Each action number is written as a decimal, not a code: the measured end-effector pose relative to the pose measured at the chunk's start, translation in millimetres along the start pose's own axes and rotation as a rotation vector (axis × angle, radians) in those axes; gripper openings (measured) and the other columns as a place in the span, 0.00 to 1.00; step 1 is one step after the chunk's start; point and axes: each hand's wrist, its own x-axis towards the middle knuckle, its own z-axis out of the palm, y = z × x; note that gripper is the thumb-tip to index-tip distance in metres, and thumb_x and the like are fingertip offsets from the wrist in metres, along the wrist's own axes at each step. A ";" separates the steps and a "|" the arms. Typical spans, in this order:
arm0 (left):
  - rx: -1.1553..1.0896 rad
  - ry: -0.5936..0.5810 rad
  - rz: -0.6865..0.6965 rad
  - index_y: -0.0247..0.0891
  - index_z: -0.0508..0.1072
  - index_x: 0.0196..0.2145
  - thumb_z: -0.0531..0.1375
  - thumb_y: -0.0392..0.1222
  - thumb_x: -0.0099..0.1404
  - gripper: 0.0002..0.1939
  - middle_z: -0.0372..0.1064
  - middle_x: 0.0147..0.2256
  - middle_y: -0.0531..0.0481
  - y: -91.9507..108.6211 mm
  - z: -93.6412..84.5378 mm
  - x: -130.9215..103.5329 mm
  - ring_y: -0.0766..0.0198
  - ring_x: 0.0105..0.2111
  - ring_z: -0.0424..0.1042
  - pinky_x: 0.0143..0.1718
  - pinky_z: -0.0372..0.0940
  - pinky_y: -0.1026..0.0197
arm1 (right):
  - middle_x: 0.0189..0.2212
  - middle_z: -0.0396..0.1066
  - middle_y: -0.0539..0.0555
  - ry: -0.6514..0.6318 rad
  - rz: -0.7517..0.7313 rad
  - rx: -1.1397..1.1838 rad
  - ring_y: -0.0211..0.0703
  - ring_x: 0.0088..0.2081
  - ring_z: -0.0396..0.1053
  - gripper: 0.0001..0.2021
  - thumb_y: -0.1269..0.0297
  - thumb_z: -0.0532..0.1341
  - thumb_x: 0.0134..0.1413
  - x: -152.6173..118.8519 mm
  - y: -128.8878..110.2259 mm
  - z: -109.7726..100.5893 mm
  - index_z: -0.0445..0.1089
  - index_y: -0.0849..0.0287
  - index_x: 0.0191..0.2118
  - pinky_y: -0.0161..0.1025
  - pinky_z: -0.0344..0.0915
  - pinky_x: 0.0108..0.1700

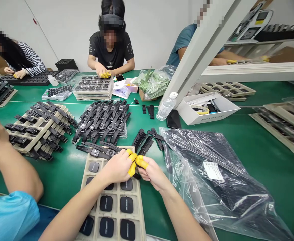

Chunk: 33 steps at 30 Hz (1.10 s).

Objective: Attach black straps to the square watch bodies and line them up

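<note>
1. Left hand (pixel 118 167): fingers curled, yellow finger cots (pixel 132 164) on the tips, pinching a small black part (pixel 137 175) against the right hand. The part is mostly hidden between the fingers; it cannot be made out further.
2. Right hand (pixel 152 172): thumb and forefinger also in yellow cots, pressed together on the same black part. The two hands meet tip to tip.
3. The part is held just above the upper right corner of a beige tray (pixel 91 160) of black watch bodies (pixel 126 204), which lies on the green table (pixel 249 147).
4. Just beyond the hands: finished watches with straps (pixel 96 152) lying across the tray's far edge; loose black straps (pixel 147 139) to their right.
5. Right of the hands: a clear plastic bag (pixel 219 180) of black parts, with a white label.
6. Left: another person's arm in a light blue sleeve (pixel 11 214), near a stacked tray of strapped watches (pixel 40 129).
7. Far side: three people at work across the table.
</note>
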 end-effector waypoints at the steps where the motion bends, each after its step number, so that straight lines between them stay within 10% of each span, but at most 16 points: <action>1: -0.041 0.012 -0.002 0.31 0.71 0.54 0.54 0.35 0.68 0.18 0.73 0.48 0.35 -1.2 -0.2 -0.4 0.46 0.52 0.73 0.54 0.74 0.45 | 0.14 0.45 0.35 -0.002 -0.008 -0.004 0.28 0.18 0.35 0.23 0.42 0.69 0.50 -0.1 0.2 -0.1 0.60 0.54 0.32 0.29 0.34 0.19; 10: -0.456 0.182 -0.024 0.39 0.54 0.71 0.52 0.38 0.76 0.29 0.67 0.64 0.35 1.7 -4.8 2.8 0.52 0.65 0.69 0.63 0.70 0.48 | 0.15 0.56 0.40 0.073 -0.394 -0.194 0.34 0.18 0.50 0.23 0.38 0.65 0.58 -1.3 4.7 -6.4 0.66 0.54 0.37 0.35 0.50 0.22; 15: -0.358 0.189 -0.274 0.40 0.59 0.70 0.54 0.39 0.75 0.27 0.75 0.57 0.41 -3.7 -41.0 0.6 0.54 0.55 0.77 0.57 0.73 0.52 | 0.23 0.64 0.47 0.117 -0.470 -0.551 0.39 0.26 0.59 0.19 0.43 0.62 0.64 -8.0 -3.5 -20.4 0.72 0.56 0.40 0.38 0.57 0.29; 22: 0.051 -0.115 -0.301 0.37 0.79 0.48 0.52 0.35 0.73 0.16 0.78 0.45 0.42 -41.0 -91.2 -21.3 0.52 0.47 0.77 0.52 0.71 0.52 | 0.37 0.75 0.57 0.131 -0.512 -0.943 0.49 0.37 0.71 0.15 0.51 0.56 0.69 -14.7 -15.1 -25.8 0.76 0.54 0.41 0.43 0.64 0.42; 33: 0.014 -0.237 -0.125 0.40 0.77 0.47 0.52 0.36 0.76 0.13 0.74 0.42 0.44 -41.9 -51.9 -34.6 0.53 0.46 0.72 0.51 0.65 0.52 | 0.18 0.73 0.45 -0.154 -0.108 -1.031 0.41 0.22 0.64 0.10 0.78 0.58 0.50 -23.0 -24.7 -39.6 0.65 0.53 0.28 0.37 0.50 0.27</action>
